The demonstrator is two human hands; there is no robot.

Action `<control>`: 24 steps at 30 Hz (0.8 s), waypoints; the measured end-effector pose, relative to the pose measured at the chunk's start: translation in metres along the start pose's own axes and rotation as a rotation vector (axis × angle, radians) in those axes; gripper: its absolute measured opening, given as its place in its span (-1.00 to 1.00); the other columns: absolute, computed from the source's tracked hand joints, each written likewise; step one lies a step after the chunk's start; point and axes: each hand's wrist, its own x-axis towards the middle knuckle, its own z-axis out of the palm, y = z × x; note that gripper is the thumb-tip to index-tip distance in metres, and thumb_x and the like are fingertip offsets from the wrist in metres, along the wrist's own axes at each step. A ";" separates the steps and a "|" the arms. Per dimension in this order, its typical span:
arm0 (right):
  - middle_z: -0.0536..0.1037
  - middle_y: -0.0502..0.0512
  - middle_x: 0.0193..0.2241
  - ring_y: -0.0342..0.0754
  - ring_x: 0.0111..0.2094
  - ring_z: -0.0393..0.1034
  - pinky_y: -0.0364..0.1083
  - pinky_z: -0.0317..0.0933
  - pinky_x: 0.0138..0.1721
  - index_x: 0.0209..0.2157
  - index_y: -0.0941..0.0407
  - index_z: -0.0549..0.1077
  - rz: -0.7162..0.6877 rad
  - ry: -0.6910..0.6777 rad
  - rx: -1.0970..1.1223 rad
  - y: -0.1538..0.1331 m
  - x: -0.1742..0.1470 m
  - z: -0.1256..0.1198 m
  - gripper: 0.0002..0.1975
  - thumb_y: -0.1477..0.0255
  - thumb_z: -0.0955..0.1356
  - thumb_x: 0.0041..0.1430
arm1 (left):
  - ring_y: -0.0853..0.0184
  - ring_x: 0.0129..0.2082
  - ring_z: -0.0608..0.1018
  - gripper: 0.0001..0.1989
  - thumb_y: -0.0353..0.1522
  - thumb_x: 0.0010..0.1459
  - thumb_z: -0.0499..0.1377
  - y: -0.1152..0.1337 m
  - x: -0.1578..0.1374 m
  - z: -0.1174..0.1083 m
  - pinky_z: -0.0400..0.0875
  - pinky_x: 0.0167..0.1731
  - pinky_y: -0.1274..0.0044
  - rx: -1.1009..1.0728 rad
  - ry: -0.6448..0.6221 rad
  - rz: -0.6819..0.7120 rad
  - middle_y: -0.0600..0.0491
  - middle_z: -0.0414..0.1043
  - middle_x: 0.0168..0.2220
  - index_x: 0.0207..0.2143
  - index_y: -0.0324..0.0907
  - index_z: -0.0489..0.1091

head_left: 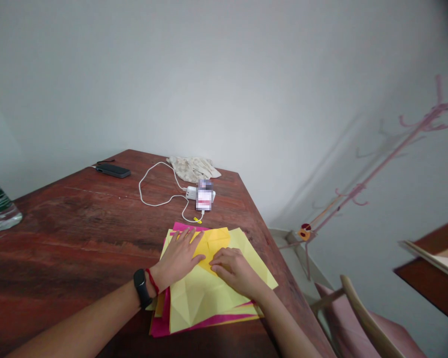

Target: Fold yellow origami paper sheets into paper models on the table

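Golden-yellow origami sheet (217,240) on the paper stack (203,301), 6 o'clock in view. Left hand (179,259) spread flat over it; right hand (236,272) half-curled at its 4 o'clock, can't tell if pinching. Probably mid-fold; next move calls for steady hold, firm crease.

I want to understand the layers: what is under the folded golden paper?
Under the folded golden paper lies a creased pale yellow paper sheet; magenta paper shows below that sheet's edges. The rest of the lower layers is covered and cannot be seen.
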 end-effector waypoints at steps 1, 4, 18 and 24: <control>0.64 0.05 -0.25 -0.01 -0.20 0.50 0.04 0.23 0.03 -0.23 0.03 0.61 0.003 0.004 -0.001 -0.001 0.000 0.000 -0.78 0.36 0.30 0.35 | -0.04 0.22 0.35 -0.40 -0.14 0.25 0.19 0.000 0.000 -0.001 0.17 0.18 0.14 -0.003 -0.005 -0.003 -0.20 0.32 0.23 0.27 -0.11 0.19; 0.65 0.04 -0.28 -0.01 -0.24 0.50 0.03 0.23 0.00 -0.23 0.05 0.59 0.055 0.053 0.021 0.000 0.002 0.004 -0.80 0.41 0.30 0.34 | -0.01 0.18 0.38 -0.38 -0.18 0.22 0.23 0.001 0.002 -0.004 0.17 0.18 0.17 -0.023 -0.020 0.019 -0.19 0.35 0.21 0.27 -0.14 0.17; 0.10 0.30 0.33 0.25 0.35 -0.02 0.24 0.01 0.29 0.16 0.07 0.28 0.153 0.325 -0.038 0.013 0.009 0.023 -0.28 0.46 0.53 -0.04 | 0.11 -0.02 0.48 -0.56 -0.43 0.29 0.13 0.008 0.009 -0.020 0.28 -0.01 0.30 0.034 -0.024 0.100 -0.05 0.49 -0.01 0.21 -0.05 0.25; 0.44 0.18 0.14 0.26 0.28 0.14 0.40 -0.28 0.31 0.05 -0.02 0.44 0.136 0.153 -0.162 0.008 0.009 0.016 -0.58 0.35 0.46 0.15 | 0.20 -0.14 0.51 -0.75 -0.47 0.33 0.04 0.009 0.008 -0.019 0.38 -0.14 0.41 0.025 -0.113 0.180 -0.03 0.49 -0.13 -0.03 -0.12 0.43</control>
